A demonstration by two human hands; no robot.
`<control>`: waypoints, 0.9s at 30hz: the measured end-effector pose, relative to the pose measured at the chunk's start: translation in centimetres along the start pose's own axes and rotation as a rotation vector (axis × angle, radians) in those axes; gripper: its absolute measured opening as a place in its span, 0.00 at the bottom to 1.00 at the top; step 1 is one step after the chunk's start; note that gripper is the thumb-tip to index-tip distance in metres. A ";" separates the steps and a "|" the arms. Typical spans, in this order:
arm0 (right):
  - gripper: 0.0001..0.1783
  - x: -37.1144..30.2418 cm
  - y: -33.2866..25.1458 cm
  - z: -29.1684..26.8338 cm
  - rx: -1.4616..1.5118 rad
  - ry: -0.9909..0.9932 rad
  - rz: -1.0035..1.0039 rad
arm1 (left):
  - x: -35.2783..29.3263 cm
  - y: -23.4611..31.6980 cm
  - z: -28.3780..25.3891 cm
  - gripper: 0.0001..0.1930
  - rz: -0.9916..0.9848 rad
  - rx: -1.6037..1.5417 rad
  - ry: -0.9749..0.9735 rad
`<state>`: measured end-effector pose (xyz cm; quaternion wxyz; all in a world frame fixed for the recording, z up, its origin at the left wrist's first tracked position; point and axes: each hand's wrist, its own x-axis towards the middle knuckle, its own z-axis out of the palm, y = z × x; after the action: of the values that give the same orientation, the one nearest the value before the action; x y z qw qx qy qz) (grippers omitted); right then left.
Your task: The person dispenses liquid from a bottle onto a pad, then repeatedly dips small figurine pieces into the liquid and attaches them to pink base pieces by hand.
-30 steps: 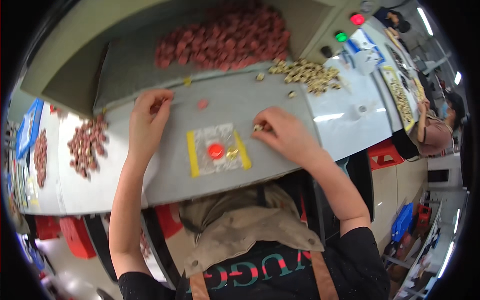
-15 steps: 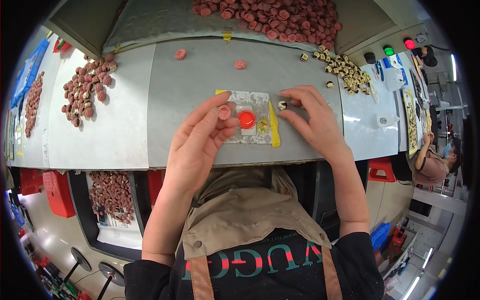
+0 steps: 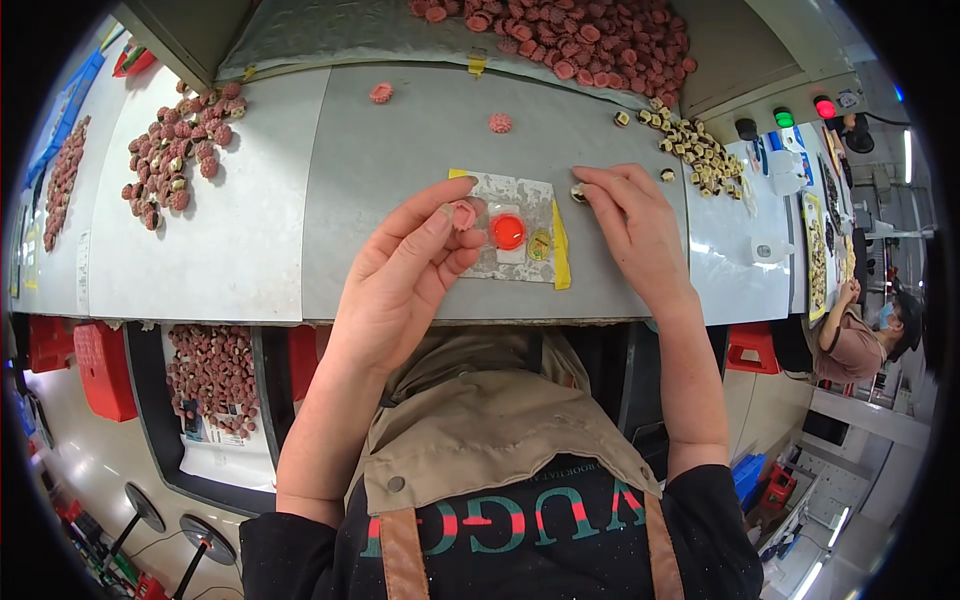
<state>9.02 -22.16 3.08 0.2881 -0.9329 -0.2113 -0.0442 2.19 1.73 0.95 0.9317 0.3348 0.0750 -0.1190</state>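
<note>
"Where are both pieces?"

"The left hand, half curled, pinches a hollow, pink, ridged cup between thumb and fingertips, just left of the glossy, round, red dish. The right hand is drawn nearly closed, with a small, cream-and-dark block at its fingertips, right of the mottled, whitish sheet."

"Any advice on handling them?"

"I'd keep the left pinch light, since the cup's wall looks easily dented, and leave its hollow uncovered. Grip the block near its edge, and keep both wrists steady and knuckles clear of the dish."
</note>
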 end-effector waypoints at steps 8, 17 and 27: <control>0.09 -0.1 -1.2 -0.4 0.019 -0.030 -0.009 | 0.0 -0.1 -0.6 0.20 -0.014 -0.039 -0.025; 0.08 -1.2 -1.4 1.1 0.053 -0.016 0.003 | 0.0 -0.2 -0.8 0.19 -0.015 -0.055 -0.034; 0.10 -0.4 -0.8 2.0 0.040 0.025 0.023 | -0.2 -0.2 -0.8 0.18 0.007 -0.061 -0.049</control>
<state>8.24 -20.63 1.71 0.3097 -0.9288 -0.1978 -0.0484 1.93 2.10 0.27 0.9436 0.3033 0.0544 -0.1215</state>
